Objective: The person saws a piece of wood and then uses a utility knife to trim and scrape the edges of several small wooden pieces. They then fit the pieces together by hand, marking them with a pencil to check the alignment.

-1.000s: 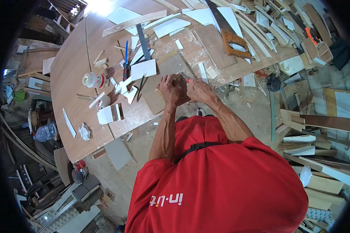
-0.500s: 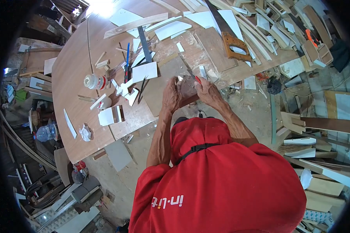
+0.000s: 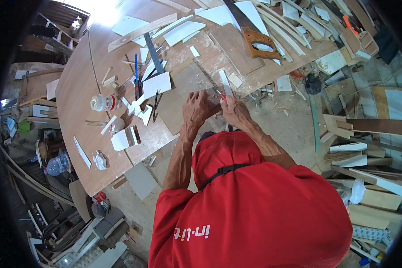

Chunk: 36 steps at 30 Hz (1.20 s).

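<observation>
My right hand [image 3: 236, 111] is closed around a red-handled tool [image 3: 222, 97] with a narrow dark blade pointing away from me; its exact kind is hard to make out. My left hand [image 3: 195, 110], fingers curled, grips a brown wooden piece [image 3: 213, 102] at the table's near edge. Part of that piece is hidden by the hands. Under it lies a flat brown board [image 3: 172, 107]. A narrow white strip [image 3: 225, 83] lies just beyond my right hand.
On the table [image 3: 80, 129] lie a wooden-handled saw [image 3: 259, 43], a metal ruler [image 3: 153, 53], a white jar [image 3: 103, 102], a white panel piece [image 3: 157, 85] and several offcuts. Wood scraps pile up at the far right. More timber [image 3: 375, 214] lies on the floor to the right.
The view has shifted, so the table items appear further left. My left hand's fingers now lie closer over the brown piece. The right hand keeps its hold on the red-handled tool.
</observation>
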Each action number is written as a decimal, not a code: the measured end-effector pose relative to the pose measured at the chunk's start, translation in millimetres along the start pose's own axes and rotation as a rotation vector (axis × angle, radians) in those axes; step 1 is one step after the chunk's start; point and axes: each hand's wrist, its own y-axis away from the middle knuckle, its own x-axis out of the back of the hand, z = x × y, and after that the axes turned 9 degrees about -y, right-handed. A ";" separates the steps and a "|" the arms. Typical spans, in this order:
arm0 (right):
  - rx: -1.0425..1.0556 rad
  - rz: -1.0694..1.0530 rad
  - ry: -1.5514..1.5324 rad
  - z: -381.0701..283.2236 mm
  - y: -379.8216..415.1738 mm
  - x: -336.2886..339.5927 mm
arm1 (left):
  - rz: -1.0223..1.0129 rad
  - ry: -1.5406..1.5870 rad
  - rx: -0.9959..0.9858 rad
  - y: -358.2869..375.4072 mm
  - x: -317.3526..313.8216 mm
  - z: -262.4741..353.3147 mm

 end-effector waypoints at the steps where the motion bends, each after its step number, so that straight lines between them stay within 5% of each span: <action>1: 0.087 0.039 0.045 9.6 0.8 -7.9 | 0.112 -0.057 -0.094 1.0 -2.1 -2.3; 6: 0.332 0.078 0.221 34.2 -0.9 -27.2 | 0.144 -0.166 -0.031 8.3 -12.4 -3.0; 14: 0.061 -0.051 0.097 0.0 6.3 -12.6 | 0.210 -0.131 0.094 18.6 -16.0 12.9; 18: 0.101 -0.060 0.098 3.0 3.1 -13.8 | 0.242 -0.063 0.069 17.0 -19.5 11.2; 20: 0.458 -0.017 0.307 11.5 2.3 -16.0 | 0.237 -0.044 0.081 16.6 -19.2 10.4; 23: 0.531 -0.105 0.473 19.0 -0.9 -17.8 | 0.271 -0.056 0.052 16.0 -22.5 7.5; 24: 0.532 -0.104 0.475 18.9 -0.4 -19.0 | 0.266 -0.047 0.022 15.4 -21.2 8.0; 26: 0.142 0.026 0.132 17.1 1.9 -25.3 | 0.258 -0.040 -0.011 16.2 -17.8 8.4; 30: 0.162 0.003 0.155 11.1 -0.5 -18.4 | 0.263 -0.017 0.021 16.8 -11.2 12.3; 32: -0.031 -0.116 0.136 -2.1 0.1 -11.1 | 0.264 -0.006 0.004 16.4 -12.6 11.5; 36: 0.245 0.016 0.163 16.0 1.1 -20.5 | 0.235 -0.024 0.056 16.0 -12.7 13.6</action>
